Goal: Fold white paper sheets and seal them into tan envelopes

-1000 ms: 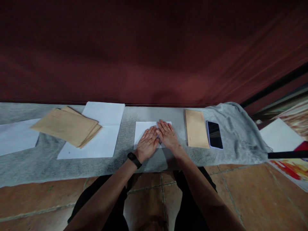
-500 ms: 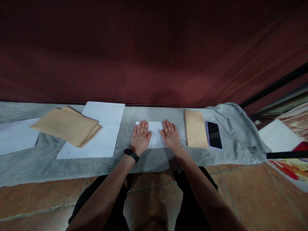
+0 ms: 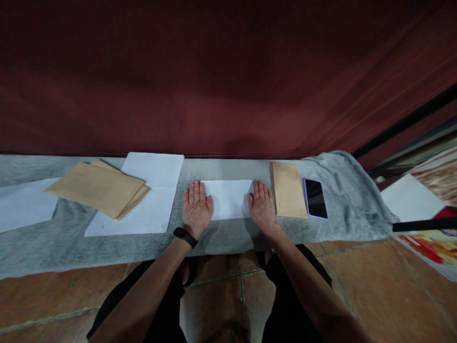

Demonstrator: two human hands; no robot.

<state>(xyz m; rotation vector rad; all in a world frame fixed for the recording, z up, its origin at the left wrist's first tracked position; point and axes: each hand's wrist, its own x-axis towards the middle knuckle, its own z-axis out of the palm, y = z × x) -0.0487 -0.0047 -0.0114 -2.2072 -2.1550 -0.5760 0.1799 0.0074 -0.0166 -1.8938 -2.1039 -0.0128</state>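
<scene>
A white sheet of paper (image 3: pixel 230 199), wider than it is deep and probably folded, lies flat on the grey cloth (image 3: pixel 228 243) in front of me. My left hand (image 3: pixel 197 207) rests palm down over the paper's left end, fingers stretched and pointing away from me. At the right end my right hand (image 3: pixel 262 205) lies flat in the same way, its thumb over the paper's edge. Neither hand grips anything. The two ends of the paper are partly hidden under the hands. A black wristband (image 3: pixel 185 237) sits on my left wrist.
Brown envelopes (image 3: pixel 96 188) lie on large white sheets (image 3: pixel 153 190) to the left, with more white paper (image 3: pixel 24 202) farther left. Right of my hands are a brown envelope stack (image 3: pixel 289 189) and a phone (image 3: pixel 315 198). A dark red surface (image 3: pixel 228 95) rises behind the cloth.
Both hands have slid outward along the paper, the left one leftward and the right one rightward. More of the white paper now shows between them.
</scene>
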